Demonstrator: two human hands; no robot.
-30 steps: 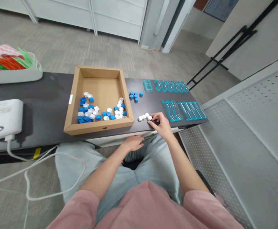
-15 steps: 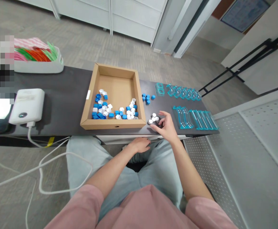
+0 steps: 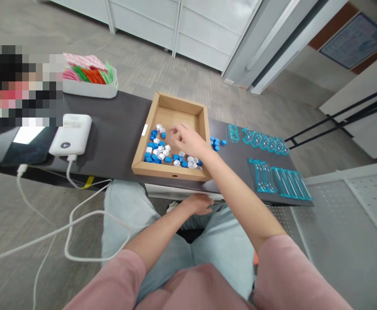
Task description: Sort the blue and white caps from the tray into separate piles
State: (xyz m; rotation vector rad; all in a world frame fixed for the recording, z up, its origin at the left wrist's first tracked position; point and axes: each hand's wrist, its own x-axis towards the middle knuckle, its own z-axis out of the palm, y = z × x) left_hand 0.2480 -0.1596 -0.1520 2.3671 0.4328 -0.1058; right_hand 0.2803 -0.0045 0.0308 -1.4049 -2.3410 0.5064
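Note:
A shallow cardboard box [image 3: 149,165] on the dark table [image 3: 117,129] holds several small blue and white pieces [image 3: 157,148] along its near side. My right hand [image 3: 188,140] reaches into the box from the right and hovers just above those pieces, fingers stretched towards the left with nothing seen in them. My left hand [image 3: 199,203] lies flat on my thigh, just under the table's front edge. A small group of blue pieces [image 3: 217,143] lies on the table right of the box. My right forearm hides the table near the box's right corner.
Clear teal curved strips [image 3: 266,144] and longer teal strips [image 3: 280,181] lie in rows at the table's right end. A white power bank [image 3: 72,140] with a cable, a dark device [image 3: 29,144] and a white tray of coloured items [image 3: 89,82] sit at the left.
My right hand left the small white pile on the table and moved left into the cardboard box. The view swung to the left. My left hand stayed on my thigh.

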